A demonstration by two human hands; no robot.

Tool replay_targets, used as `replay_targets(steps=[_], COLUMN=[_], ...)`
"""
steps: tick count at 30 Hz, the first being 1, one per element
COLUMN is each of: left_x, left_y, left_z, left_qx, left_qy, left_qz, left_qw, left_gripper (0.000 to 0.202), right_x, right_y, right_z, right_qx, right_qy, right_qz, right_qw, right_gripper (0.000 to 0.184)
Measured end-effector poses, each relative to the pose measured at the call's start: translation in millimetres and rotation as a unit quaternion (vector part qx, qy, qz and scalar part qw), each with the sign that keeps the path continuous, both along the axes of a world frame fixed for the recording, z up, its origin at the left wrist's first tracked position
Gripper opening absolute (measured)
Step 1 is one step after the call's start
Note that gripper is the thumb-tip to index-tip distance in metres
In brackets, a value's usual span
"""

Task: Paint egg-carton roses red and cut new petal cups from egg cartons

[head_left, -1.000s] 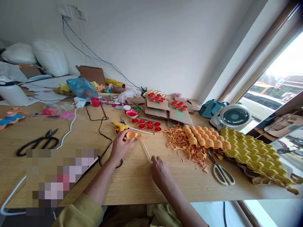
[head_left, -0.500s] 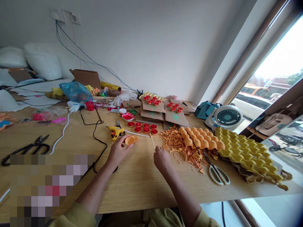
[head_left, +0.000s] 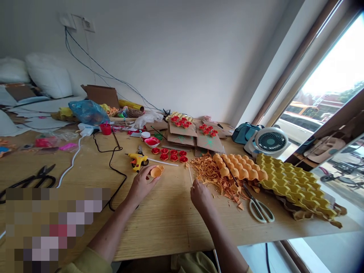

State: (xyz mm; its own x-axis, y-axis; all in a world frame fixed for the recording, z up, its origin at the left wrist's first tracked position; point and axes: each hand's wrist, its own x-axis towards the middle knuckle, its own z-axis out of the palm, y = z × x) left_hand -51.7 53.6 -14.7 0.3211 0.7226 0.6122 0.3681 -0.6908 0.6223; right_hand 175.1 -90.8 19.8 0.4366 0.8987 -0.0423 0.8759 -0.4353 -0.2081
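Observation:
My left hand (head_left: 141, 184) rests on the wooden table (head_left: 170, 220) and pinches a small orange paper cup (head_left: 156, 172) cut from egg carton. My right hand (head_left: 200, 194) is closed on the near end of a thin white stick (head_left: 190, 175), which points away from me and stands raised off the table. A yellow glue gun (head_left: 138, 160) lies just beyond my left hand. Several red paper roses (head_left: 169, 153) sit behind it. A heap of orange carton scraps (head_left: 212, 174) lies right of the stick.
Orange (head_left: 241, 168) and yellow egg trays (head_left: 295, 184) lie at the right with white-handled scissors (head_left: 257, 206). A small fan (head_left: 269, 141) stands behind. Black scissors (head_left: 31, 178) and cables (head_left: 113, 159) lie at the left. Cardboard pieces with roses (head_left: 196, 132) fill the back.
My right hand has moved right and away from me, lifting the stick off the table until it stands steeper. My left hand keeps hold of the orange cup. The view has shifted a little.

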Motion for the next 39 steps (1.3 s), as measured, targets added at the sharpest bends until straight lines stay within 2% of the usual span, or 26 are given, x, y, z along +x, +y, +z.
replay_targets(steps=[3, 7, 10, 16, 24, 29, 34, 39], left_x=[-1, 0, 1, 0, 2, 0, 0, 1], left_y=[2, 2, 1, 2, 1, 1, 2, 3], left_z=[-2.9, -1.2, 0.3, -2.6, -2.8, -1.6, -3.4, -3.4], left_qx=[0.011, 0.015, 0.014, 0.021, 0.001, -0.002, -0.004, -0.012], left_qy=[0.0, 0.005, 0.007, 0.009, 0.013, 0.011, 0.014, 0.006], left_qz=[0.006, -0.001, -0.006, 0.002, -0.002, 0.004, -0.001, 0.003], left_qw=[1.0, 1.0, 1.0, 1.0, 1.0, 1.0, 1.0, 1.0], left_gripper=[0.035, 0.035, 0.036, 0.034, 0.038, 0.037, 0.039, 0.037], right_x=[0, 8, 10, 15, 24, 27, 31, 27], right_y=[11, 2, -1, 22, 24, 28, 34, 17], right_z=[-0.2, -2.5, -2.5, 3.7, 4.5, -0.7, -2.4, -2.3], right_qx=[0.002, -0.003, -0.001, 0.001, -0.008, -0.01, -0.005, 0.013], right_qy=[0.004, -0.002, -0.002, 0.0, -0.009, -0.007, -0.002, -0.002], right_qz=[-0.004, -0.029, -0.014, -0.004, -0.013, -0.026, -0.016, -0.021], right_qw=[1.0, 1.0, 1.0, 1.0, 1.0, 1.0, 1.0, 1.0], right_gripper=[0.022, 0.024, 0.021, 0.018, 0.016, 0.028, 0.029, 0.016])
